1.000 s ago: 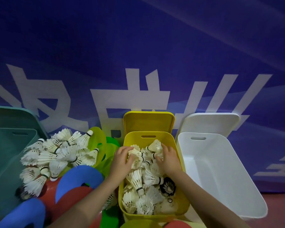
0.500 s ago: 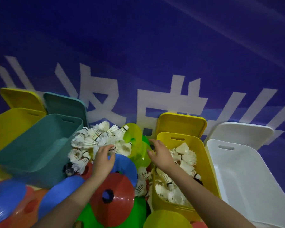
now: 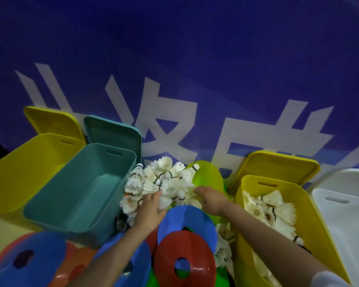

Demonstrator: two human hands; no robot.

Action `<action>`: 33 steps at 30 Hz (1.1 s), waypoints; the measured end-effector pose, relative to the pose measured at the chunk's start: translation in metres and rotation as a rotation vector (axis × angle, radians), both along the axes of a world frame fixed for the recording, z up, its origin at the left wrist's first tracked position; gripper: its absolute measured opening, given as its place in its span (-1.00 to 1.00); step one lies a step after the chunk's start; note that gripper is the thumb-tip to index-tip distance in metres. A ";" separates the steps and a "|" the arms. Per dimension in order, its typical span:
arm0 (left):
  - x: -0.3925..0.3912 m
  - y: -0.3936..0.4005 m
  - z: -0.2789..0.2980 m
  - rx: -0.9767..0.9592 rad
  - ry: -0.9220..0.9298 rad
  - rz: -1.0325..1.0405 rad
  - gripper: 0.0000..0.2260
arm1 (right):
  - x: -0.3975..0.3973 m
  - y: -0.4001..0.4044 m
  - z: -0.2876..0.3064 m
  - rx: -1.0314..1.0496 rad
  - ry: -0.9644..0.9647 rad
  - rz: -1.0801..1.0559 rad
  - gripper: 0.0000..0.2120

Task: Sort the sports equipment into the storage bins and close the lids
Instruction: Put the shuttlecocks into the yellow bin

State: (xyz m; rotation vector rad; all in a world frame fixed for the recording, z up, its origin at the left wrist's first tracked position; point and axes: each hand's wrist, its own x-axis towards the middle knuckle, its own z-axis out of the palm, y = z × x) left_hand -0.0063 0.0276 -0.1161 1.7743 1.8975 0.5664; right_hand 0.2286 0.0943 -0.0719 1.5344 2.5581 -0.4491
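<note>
A heap of white feather shuttlecocks [image 3: 164, 181] lies between the teal bin [image 3: 79, 189] and a yellow bin [image 3: 311, 220] that holds several more shuttlecocks [image 3: 272, 212]. My left hand [image 3: 150, 210] reaches into the near left side of the heap, fingers stretched among the feathers. My right hand [image 3: 210, 199] touches the heap's right side, its fingertips hidden in the feathers. Neither hand plainly holds a shuttlecock.
An empty yellow bin [image 3: 23, 168] stands at far left and a white bin [image 3: 346, 220] at far right, all lids propped open against the blue banner wall. Blue [image 3: 189, 222], red [image 3: 184, 259] and green [image 3: 207, 177] disc cones lie around the heap and in front.
Both hands left the right yellow bin and moved left to the shuttlecock heap. The view swung left, bringing the teal and left yellow bins into sight.
</note>
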 end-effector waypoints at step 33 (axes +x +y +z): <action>0.088 -0.053 0.047 0.258 -0.522 0.063 -0.59 | 0.097 -0.082 0.027 0.072 0.884 -0.379 -0.70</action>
